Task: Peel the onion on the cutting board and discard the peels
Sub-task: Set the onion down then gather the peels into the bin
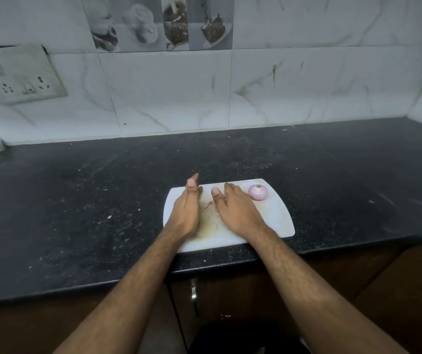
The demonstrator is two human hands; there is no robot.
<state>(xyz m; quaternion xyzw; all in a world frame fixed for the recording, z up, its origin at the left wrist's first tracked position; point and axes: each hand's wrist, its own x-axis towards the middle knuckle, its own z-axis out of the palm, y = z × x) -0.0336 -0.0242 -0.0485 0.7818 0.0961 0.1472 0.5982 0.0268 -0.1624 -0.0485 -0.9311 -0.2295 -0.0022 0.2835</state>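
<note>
My white rounded-corner plastic cutting board (279, 221) lies on the black speckled stone tabletop (77, 200), its near edge almost flush with the tabletop's front lip. The board carries three kinds of thing: the peeled, pale pink round onion (258, 192), a few small reddish peel scraps (209, 204), and both of my hands. The onion sits at the board's far right corner, close to the far edge, with its cut end facing up; its surface is smooth and glossy, with no dry outer skin that I can see. The peel scraps lie near the board's middle, in the gap between my hands, on a yellowish smear.

My left hand (185, 213) stands on its edge at the board's left side, fingers straight and together, gripping nothing. My right hand (235, 209) lies palm down right of the board's middle, fingers loosely spread and empty, its fingertips near the onion but apart from it.

Left, right and beyond the board, the tabletop stretches wide to the marble-patterned white wall tiles (179, 93).
</note>
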